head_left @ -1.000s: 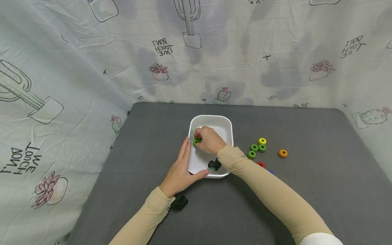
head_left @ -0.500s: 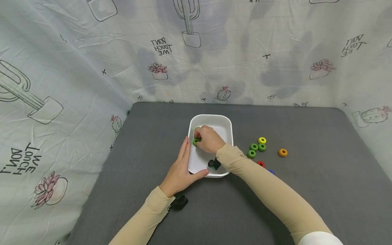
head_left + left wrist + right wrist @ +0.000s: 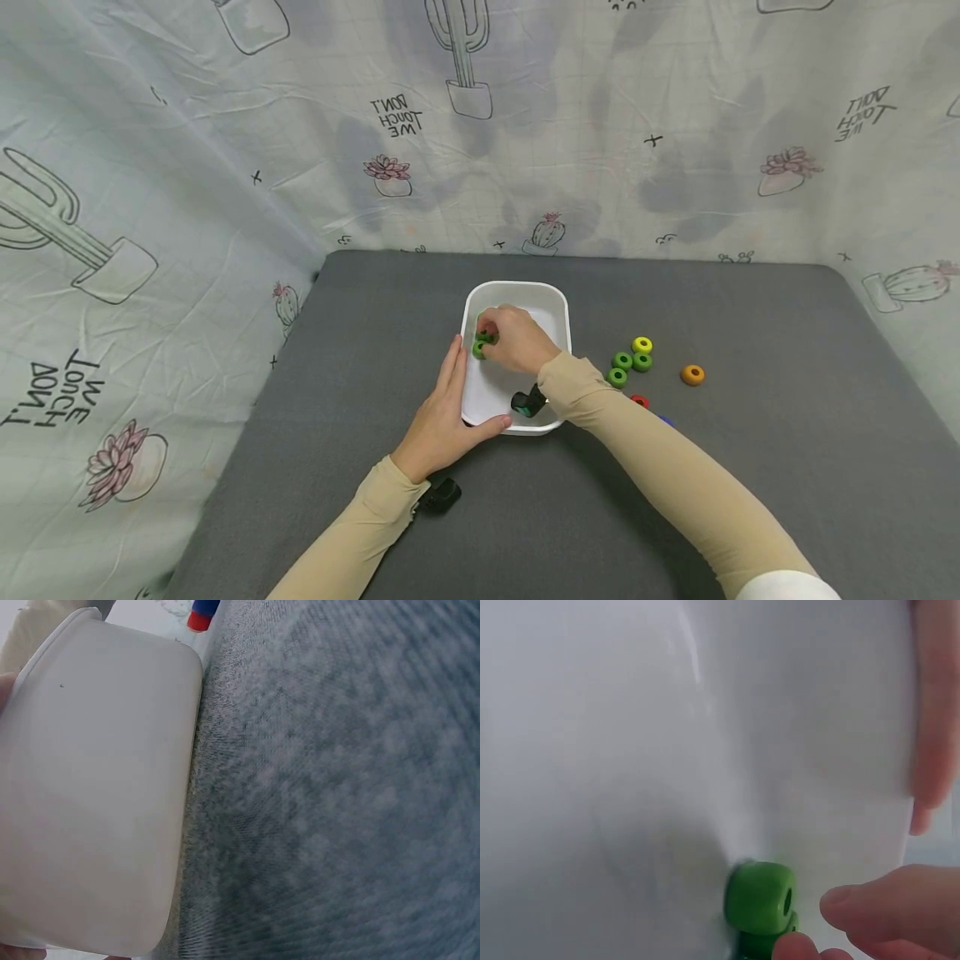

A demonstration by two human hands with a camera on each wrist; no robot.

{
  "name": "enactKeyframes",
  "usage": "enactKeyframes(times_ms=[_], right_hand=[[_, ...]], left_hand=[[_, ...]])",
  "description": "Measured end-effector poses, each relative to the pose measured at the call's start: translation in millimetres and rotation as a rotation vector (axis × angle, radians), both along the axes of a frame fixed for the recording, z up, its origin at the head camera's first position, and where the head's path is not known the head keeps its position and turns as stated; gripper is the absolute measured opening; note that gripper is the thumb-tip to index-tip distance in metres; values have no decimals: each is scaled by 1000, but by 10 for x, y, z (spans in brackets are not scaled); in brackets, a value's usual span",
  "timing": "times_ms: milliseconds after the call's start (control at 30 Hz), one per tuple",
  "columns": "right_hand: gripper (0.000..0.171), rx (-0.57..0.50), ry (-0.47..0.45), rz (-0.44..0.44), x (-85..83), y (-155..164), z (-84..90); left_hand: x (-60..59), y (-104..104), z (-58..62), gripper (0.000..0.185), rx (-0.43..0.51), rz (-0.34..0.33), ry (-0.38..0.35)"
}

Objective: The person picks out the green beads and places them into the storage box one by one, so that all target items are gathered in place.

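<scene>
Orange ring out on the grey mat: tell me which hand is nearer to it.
Right. The right hand is inside the white tub, at the green rings, well left of the orange ring. The left hand rests against the tub's outer left wall, farther away.

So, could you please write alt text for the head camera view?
A person's right hand holds green rings inside a white tub on a grey mat, while the left hand steadies the tub's side. More coloured rings lie right of it.

Snug beige sleeves to both wrists, white shirt edge at right upper arm, black wrist-mounted cameras
</scene>
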State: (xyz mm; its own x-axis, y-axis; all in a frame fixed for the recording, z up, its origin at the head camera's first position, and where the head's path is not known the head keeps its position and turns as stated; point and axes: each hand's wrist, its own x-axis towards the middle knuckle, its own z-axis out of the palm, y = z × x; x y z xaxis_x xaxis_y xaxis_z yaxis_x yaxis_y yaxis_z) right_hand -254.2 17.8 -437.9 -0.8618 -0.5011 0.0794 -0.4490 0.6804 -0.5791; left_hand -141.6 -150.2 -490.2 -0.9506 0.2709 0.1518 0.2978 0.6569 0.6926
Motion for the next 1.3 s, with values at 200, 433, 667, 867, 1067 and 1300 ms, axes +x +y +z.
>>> enactKeyframes(times_ms=[200,433,667,867,1067,1300], right_hand=[[29,-29,-9,-1,28,73,69],[29,-75,-2,9,65,186,114],[32,-121,-34,4,168,305,187],[35,-144,-11,1,280,427,233],[34,-158,11,-41,409,581,287],[33,-167,19,-104,530,744,274]], left_hand=[[1,1,3,119,0,3,7],[7,6,-5,119,-2,12,13],[1,10,-15,119,-12,13,24],[5,16,-9,119,-7,16,8],[8,23,0,119,0,19,-5],[3,16,-15,119,-6,23,0]])
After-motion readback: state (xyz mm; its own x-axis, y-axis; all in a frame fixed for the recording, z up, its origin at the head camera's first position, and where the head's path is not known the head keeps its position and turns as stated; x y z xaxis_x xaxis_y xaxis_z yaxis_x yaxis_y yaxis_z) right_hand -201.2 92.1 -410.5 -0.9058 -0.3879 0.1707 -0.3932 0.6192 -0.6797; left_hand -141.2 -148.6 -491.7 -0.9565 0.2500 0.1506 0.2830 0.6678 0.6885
